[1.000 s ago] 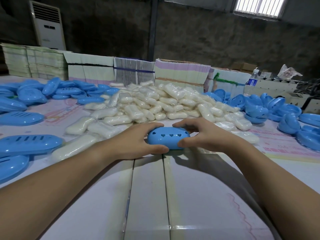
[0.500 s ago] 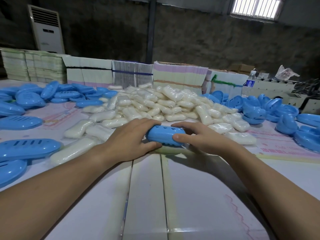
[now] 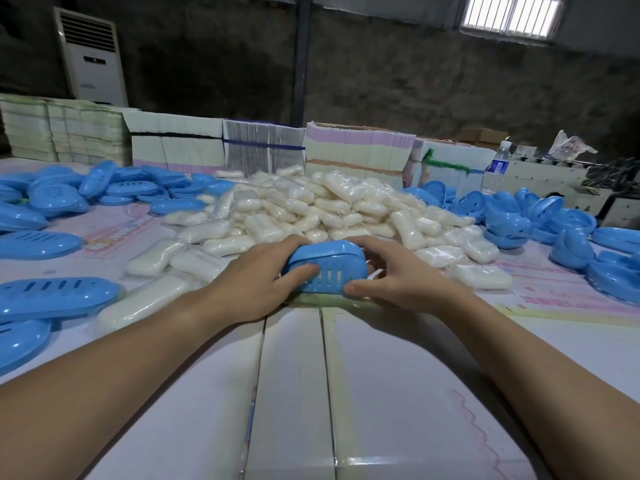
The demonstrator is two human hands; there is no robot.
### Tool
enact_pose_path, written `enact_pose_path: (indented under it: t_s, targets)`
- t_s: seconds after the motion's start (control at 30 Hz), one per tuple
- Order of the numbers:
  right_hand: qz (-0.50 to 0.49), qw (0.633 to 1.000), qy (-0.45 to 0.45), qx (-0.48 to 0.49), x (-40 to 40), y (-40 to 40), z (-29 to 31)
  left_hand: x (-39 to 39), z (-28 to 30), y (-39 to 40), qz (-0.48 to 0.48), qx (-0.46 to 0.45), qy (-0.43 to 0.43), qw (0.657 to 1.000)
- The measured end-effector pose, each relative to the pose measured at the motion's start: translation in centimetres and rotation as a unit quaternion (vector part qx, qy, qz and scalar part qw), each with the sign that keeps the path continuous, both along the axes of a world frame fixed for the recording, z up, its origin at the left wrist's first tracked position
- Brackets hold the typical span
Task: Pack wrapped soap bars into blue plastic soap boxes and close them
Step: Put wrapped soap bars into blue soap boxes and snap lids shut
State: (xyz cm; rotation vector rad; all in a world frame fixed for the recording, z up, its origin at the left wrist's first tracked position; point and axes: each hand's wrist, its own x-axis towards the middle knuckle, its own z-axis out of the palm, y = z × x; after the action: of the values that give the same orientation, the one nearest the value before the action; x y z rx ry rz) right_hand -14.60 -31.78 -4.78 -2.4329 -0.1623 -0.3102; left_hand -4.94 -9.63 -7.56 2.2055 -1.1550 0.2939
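Two bare forearms reach forward over the pale tabletop (image 3: 294,393), whose near part is covered with white sheets butted edge to edge. Where they meet, a closed blue soap box (image 3: 327,268) is held just above the surface, tilted so that its slotted side faces the camera. The left hand (image 3: 249,282) grips the box's left end, thumb pressed on the slotted face and fingers curled over the top; the right hand (image 3: 391,275) grips the right end the same way, thumb low on the near edge and fingers wrapped round the far side. Whether a soap bar lies inside cannot be told. Just beyond the hands rises a heap of wrapped soap bars (image 3: 311,206), white in clear film, with loose bars spilling toward the left forearm. To the left lie flat blue slotted lids (image 3: 52,296), some stacked, reaching back along that side. To the right lies a pile of blue box halves (image 3: 561,233), many tipped on edge. Behind the soap stand bundles of flat printed cartons (image 3: 356,154) in a row, and a clear water bottle (image 3: 497,168) stands at their right end. Farthest back, a white standing air conditioner (image 3: 91,57) is against the dark wall at left, and a barred window (image 3: 512,12) glows at upper right.
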Motion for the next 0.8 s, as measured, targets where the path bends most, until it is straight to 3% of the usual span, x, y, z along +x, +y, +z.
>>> enact_pose_path:
  t_s: [0.13,0.27,0.47,0.6,0.8]
  targets:
    - [0.0,0.999,-0.016,-0.037,0.0,0.0,0.0,-0.4,0.2,0.0,-0.055,-0.016,0.063,0.996]
    - [-0.004,0.998,-0.03,-0.055,0.0,0.2,-0.2,-0.7,0.2,-0.1,-0.051,-0.011,0.119,0.991]
    - [-0.007,0.999,-0.006,-0.047,0.0,0.2,-0.2,-1.1,0.5,-0.2,-0.065,-0.042,0.098,0.992]
    - [-0.014,0.997,0.004,-0.071,0.1,0.1,-0.3,-1.3,0.2,-0.2,-0.099,-0.033,0.135,0.985]
    - [-0.001,0.997,-0.011,-0.079,0.2,0.0,-0.5,-1.5,0.4,-0.3,-0.085,-0.008,0.112,0.99]
